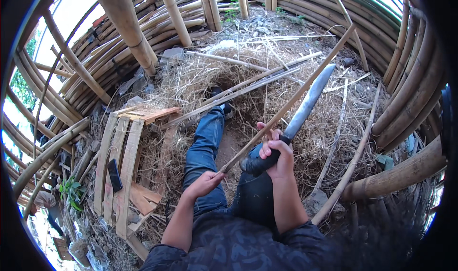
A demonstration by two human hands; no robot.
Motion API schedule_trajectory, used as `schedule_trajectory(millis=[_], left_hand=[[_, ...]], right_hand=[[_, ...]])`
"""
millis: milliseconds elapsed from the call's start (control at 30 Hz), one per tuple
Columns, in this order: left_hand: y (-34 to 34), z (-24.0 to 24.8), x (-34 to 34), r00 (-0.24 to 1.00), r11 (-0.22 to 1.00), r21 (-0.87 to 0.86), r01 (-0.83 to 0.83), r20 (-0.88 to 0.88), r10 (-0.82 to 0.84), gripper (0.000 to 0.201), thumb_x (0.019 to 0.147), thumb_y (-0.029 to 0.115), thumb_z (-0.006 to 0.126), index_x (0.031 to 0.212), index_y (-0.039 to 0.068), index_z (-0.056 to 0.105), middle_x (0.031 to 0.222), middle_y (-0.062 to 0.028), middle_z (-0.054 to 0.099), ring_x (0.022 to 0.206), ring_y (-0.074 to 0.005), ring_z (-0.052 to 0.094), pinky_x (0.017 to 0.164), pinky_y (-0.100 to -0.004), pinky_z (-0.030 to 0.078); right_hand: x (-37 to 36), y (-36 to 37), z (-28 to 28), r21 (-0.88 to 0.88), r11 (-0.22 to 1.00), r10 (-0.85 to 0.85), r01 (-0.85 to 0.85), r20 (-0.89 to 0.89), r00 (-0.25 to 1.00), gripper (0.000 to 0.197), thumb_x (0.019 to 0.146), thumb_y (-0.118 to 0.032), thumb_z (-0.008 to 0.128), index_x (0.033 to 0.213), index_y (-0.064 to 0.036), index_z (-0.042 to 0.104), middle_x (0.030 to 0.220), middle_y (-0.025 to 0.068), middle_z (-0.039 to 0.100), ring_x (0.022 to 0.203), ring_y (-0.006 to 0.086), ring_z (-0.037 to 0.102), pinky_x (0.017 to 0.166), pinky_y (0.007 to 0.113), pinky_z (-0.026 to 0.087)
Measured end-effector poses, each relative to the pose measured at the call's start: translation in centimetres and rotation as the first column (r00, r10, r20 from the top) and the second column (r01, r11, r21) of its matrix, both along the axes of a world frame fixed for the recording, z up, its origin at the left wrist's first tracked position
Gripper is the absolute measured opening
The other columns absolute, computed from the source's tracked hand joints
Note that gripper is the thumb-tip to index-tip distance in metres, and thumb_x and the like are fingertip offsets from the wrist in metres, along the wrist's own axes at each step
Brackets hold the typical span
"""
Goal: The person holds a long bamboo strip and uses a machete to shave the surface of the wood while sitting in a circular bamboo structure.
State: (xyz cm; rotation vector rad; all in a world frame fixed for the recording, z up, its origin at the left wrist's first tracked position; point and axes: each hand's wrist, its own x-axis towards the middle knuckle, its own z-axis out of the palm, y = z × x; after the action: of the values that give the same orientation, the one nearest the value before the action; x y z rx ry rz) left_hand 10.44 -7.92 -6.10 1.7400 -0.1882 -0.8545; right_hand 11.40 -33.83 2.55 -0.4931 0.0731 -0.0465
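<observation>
My left hand (206, 184) is closed around the near end of a long bamboo strip (315, 74), which slants up and away to the right. My right hand (277, 153) grips the dark handle of a machete (309, 104). Its broad grey blade points up to the right, alongside the strip. Some right-hand fingers lie against the strip where it passes the handle; whether they also grip it, I cannot tell. Below the handle, the strip crosses over the space between my legs, in front of my bent right knee.
Bamboo shavings (167, 87) cover the ground around my legs. A wooden crate (125, 159) with a dark phone (114, 175) on it stands at left. Bamboo poles (126, 28) rise at far left, and stacked poles (415, 85) curve along the right. Another person (45, 200) is at lower left.
</observation>
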Motion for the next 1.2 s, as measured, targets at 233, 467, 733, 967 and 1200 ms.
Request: schedule_trajectory(millis=[233, 467, 733, 967, 1200], left_hand=[[0.6, 2.9, -3.1, 0.986, 0.982, 0.136, 0.13, 0.089, -0.142, 0.045, 0.102, 0.036, 0.045, 0.081, -0.002, 0.055, 0.06, 0.0003, 0.043, 0.061, -0.0084, 0.037, 0.054, -0.0309, 0.036], [-0.3, 5.4, -6.0, 0.993, 0.995, 0.103, -0.003, 0.116, -0.009, 0.038, 0.102, 0.029, 0.043, 0.081, -0.002, 0.05, 0.062, -0.0043, 0.042, 0.064, -0.0112, 0.037, 0.059, -0.0325, 0.038], [-0.9, 8.1, -6.1, 0.945, 0.949, 0.291, -0.122, 0.328, 0.021, 0.031, 0.099, 0.026, 0.046, 0.085, -0.002, 0.051, 0.067, -0.0184, 0.052, 0.059, -0.0314, 0.045, 0.06, -0.0403, 0.041], [-2.4, 8.9, -6.8, 0.899, 0.836, 0.514, -0.192, 0.434, -0.06, 0.03, 0.097, 0.028, 0.048, 0.085, 0.002, 0.053, 0.068, -0.0241, 0.058, 0.07, -0.0459, 0.056, 0.061, -0.0517, 0.042], [-3.2, 9.2, -7.6, 0.861, 0.756, 0.61, -0.238, 0.493, -0.127, 0.027, 0.095, 0.028, 0.051, 0.083, 0.005, 0.051, 0.066, -0.0231, 0.059, 0.066, -0.0454, 0.058, 0.058, -0.0548, 0.043]], right_hand=[[-4.9, -2.9, -0.4, -0.094, 0.988, -0.122, 0.122, 0.002, 0.992, 0.022, 0.073, 0.005, 0.055, 0.085, -0.0061, 0.042, 0.133, 0.0267, 0.048, 0.055, 0.0173, 0.057, 0.052, 0.033, 0.05], [-6.8, -4.7, -0.2, -0.279, 0.91, -0.284, 0.306, 0.116, 0.952, 0.021, 0.075, 0.007, 0.057, 0.086, -0.0027, 0.041, 0.112, 0.0216, 0.052, 0.055, 0.0167, 0.057, 0.05, 0.032, 0.052], [-4.9, -6.1, 1.7, -0.989, 0.078, -0.169, 0.129, 0.115, 0.979, 0.012, 0.073, 0.002, 0.065, 0.078, -0.0006, 0.055, 0.063, 0.01, 0.056, 0.055, 0.0215, 0.061, 0.053, 0.031, 0.05], [-3.4, -6.8, 0.6, -0.836, -0.542, 0.019, 0.086, 0.09, 0.996, 0.023, 0.067, -0.021, 0.074, 0.078, -0.0022, 0.065, 0.066, 0.0155, 0.063, 0.063, 0.0305, 0.065, 0.06, 0.04, 0.051], [-2.7, -9.9, 0.3, -0.879, -0.472, -0.17, -0.06, 0.024, 0.985, 0.017, 0.07, -0.017, 0.068, 0.077, -0.0014, 0.066, 0.063, 0.0163, 0.063, 0.064, 0.0328, 0.066, 0.062, 0.039, 0.053]])
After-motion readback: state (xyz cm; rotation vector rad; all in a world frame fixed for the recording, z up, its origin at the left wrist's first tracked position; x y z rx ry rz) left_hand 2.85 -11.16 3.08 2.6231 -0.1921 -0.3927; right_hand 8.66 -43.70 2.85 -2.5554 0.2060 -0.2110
